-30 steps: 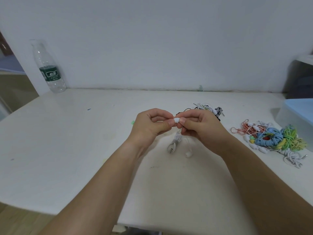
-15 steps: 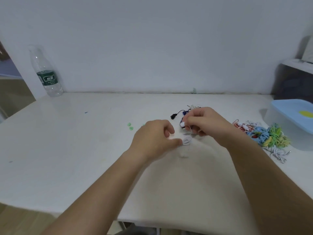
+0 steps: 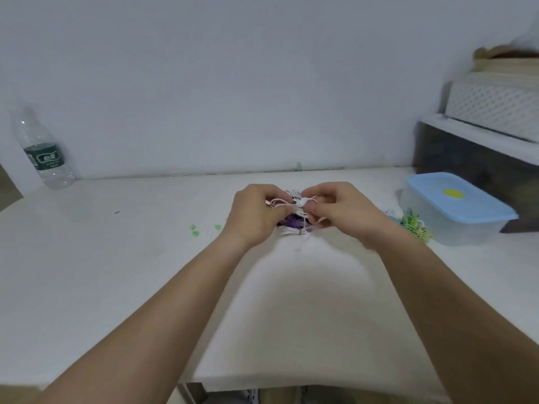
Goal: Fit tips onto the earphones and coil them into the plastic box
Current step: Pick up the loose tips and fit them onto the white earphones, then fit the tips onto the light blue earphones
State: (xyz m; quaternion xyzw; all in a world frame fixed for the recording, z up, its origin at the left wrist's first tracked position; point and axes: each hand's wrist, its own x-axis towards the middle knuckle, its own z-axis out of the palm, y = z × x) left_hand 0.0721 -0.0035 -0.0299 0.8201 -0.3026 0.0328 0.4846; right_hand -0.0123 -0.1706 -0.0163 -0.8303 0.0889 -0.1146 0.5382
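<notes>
Box lidded, contents unclear; left hand and right hand both pinching tangled earphones.

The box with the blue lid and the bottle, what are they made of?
Box: probably plastic, with cloudy, half see-through walls; its lid is opaque, smooth blue, likely plastic too. Bottle: thin clear plastic by the look, glossy and see-through.

plastic box blocking right side | water bottle standing far left | table front lying open between
</notes>
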